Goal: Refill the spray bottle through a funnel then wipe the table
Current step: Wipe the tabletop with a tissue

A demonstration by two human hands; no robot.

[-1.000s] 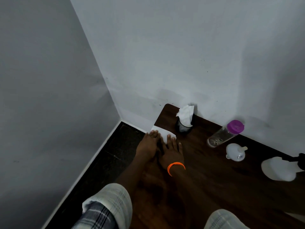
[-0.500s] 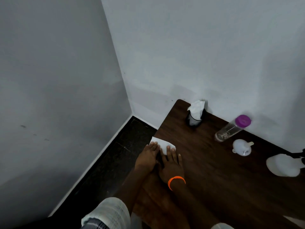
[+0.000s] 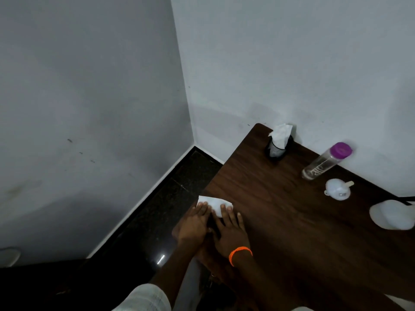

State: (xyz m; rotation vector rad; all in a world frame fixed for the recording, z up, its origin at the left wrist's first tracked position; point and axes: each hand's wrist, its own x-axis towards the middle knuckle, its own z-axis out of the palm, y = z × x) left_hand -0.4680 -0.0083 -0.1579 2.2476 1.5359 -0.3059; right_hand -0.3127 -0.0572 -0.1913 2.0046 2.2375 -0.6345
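A folded white tissue (image 3: 213, 202) lies at the left edge of the dark wooden table (image 3: 280, 221). My left hand (image 3: 194, 223) and my right hand (image 3: 231, 230), with an orange band at the wrist, press flat on it side by side, fingers straight. A white funnel (image 3: 338, 191) lies on the table at the right. A white spray bottle (image 3: 391, 214) lies at the right edge, partly cut off by the frame. A clear bottle with a purple cap (image 3: 325, 161) stands near the wall.
A black mesh holder with white tissues (image 3: 278, 144) stands at the table's far corner against the wall. White walls meet at a corner beyond the table. Dark floor (image 3: 146, 232) drops off to the left of the table's edge.
Both hands have slid the tissue toward me along the table's left edge, away from the tissue holder. The camera view has shifted left.
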